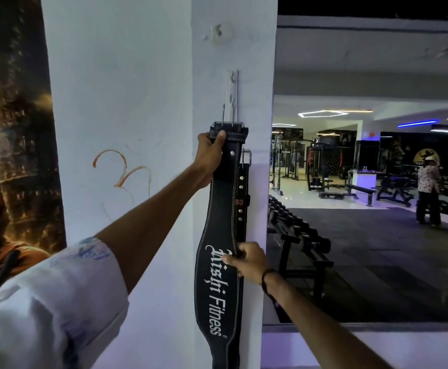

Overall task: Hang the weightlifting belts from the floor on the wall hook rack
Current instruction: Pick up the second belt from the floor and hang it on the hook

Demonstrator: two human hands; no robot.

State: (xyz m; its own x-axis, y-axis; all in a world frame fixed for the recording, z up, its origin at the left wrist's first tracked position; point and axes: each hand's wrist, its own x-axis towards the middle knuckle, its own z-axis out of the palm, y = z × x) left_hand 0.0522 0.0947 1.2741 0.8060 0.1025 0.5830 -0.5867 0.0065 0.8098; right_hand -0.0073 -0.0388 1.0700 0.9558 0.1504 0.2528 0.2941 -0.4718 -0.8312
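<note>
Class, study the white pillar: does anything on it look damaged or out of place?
Yes. Above the hook rack a chipped patch breaks the pillar paint, and an orange scribble marks its left face.

dim foreground, bright ceiling lights [324, 113] behind, wide-angle edge distortion

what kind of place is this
Almost certainly a gym: a long rack of black dumbbells, weight machines and benches on the far floor, and a black leather weightlifting belt printed "Fitness" at the white pillar.
</note>
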